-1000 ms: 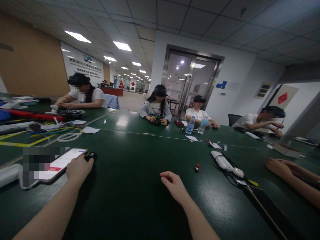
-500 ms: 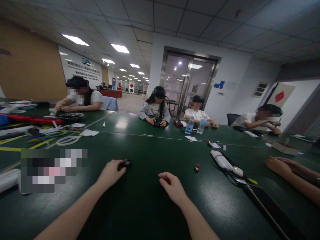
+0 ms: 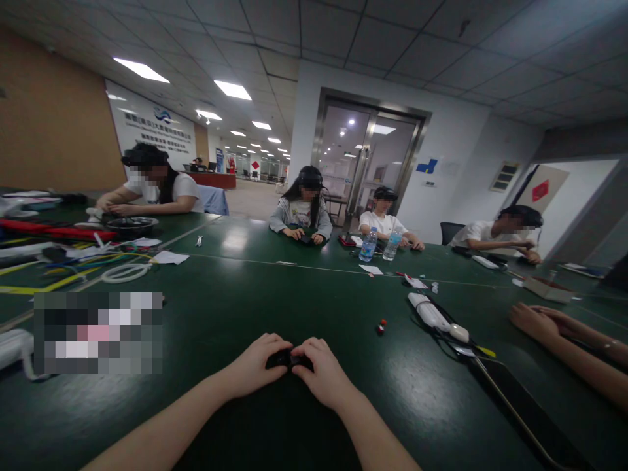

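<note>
A small black object [image 3: 282, 358], too dark to name, is at the table's middle in front of me. My left hand [image 3: 258, 366] is closed round its left side, thumb below and fingers above. My right hand [image 3: 324, 373] has met it from the right, with thumb and fingertips pinched at its right end. Fingers cover much of the object. To the right of my hands, a small red and black item [image 3: 381, 326] lies on the green table [image 3: 235, 288].
On the right lie a white power strip [image 3: 428, 311], a white mouse-like case [image 3: 459, 333] and a dark tablet-like slab [image 3: 527, 399]. A co-worker's hands [image 3: 537, 324] rest farther right. Water bottles [image 3: 367, 244] stand across; cables [image 3: 126, 273] lie left.
My left hand has brought the black object right and toward me. My right hand, holding nothing before, has moved left and closed on the object's right end. The view has shifted slightly.
</note>
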Tool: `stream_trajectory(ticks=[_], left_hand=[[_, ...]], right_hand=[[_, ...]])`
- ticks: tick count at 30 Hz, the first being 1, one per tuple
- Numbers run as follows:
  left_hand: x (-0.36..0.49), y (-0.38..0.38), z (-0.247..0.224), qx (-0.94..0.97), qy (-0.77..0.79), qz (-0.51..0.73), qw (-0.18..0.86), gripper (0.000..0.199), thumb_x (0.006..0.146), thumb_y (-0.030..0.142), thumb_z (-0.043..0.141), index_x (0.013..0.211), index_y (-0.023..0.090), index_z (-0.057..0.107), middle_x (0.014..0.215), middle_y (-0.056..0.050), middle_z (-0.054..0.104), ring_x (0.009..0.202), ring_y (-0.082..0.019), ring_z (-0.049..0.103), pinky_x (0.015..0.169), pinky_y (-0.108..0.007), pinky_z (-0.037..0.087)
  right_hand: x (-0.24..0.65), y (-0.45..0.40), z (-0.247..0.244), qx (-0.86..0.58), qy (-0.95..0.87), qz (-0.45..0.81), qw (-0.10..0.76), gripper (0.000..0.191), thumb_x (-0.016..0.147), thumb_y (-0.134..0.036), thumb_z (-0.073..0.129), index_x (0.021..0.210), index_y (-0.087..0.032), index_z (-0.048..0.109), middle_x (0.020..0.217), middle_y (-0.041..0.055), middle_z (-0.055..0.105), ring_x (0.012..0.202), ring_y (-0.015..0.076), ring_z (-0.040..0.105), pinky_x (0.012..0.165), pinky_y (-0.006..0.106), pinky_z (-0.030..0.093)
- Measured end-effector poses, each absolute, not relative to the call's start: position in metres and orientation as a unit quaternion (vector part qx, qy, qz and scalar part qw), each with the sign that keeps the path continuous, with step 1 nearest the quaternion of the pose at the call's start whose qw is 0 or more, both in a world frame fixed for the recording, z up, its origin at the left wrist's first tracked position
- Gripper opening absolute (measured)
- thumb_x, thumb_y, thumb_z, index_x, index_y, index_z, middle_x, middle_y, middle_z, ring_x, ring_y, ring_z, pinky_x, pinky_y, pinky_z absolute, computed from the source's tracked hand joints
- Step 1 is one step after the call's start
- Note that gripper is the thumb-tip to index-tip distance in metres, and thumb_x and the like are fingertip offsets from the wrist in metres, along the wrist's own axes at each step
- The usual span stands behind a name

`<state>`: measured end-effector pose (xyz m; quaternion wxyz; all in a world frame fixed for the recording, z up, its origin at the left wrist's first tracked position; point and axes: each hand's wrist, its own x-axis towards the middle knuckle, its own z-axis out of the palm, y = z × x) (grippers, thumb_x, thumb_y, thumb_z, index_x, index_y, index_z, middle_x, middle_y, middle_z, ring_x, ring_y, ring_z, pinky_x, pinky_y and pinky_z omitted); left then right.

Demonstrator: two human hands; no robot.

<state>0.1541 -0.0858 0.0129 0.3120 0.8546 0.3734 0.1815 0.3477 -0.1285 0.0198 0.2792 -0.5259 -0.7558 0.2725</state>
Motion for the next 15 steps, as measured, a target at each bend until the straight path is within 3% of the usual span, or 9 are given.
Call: stream_trajectory(ticks=[4,9,15], left_hand=[[0.154,-0.085,0.014,0.861,0.362,0.172,0.315,0.034,0.078,0.032,0.053,0.112,0.029,0.053,0.110,-0.002,0.051,0.102,-0.019,0.046,0.088,-0.032,0.039],[0.151,-0.081,0.007,0.860,0.361,0.175,0.314,0.040,0.077,0.030,0.054,0.117,0.028,0.051,0.114,-0.003,0.049,0.104,-0.019,0.046,0.092,-0.034,0.037],[0.149,-0.081,0.005,0.850,0.366,0.181,0.333,0.047,0.077,0.031,0.053,0.123,0.027,0.045,0.118,-0.004,0.049,0.104,-0.019,0.046,0.091,-0.034,0.037]], right_hand=[[0.348,-0.127,0.021,-0.522,-0.750,0.268,0.304,0.017,0.074,-0.024,0.058,0.090,-0.026,0.061,0.096,0.0010,0.056,0.093,0.0201,0.049,0.081,0.034,0.040],[0.366,-0.114,0.015,-0.541,-0.578,0.245,0.559,0.022,0.080,-0.035,0.051,0.096,-0.021,0.055,0.092,0.0046,0.059,0.085,0.0190,0.054,0.077,0.034,0.044],[0.388,-0.102,0.005,-0.516,-0.455,0.302,0.659,0.031,0.073,-0.039,0.059,0.098,-0.020,0.056,0.095,0.0038,0.061,0.090,0.0189,0.057,0.077,0.031,0.045]])
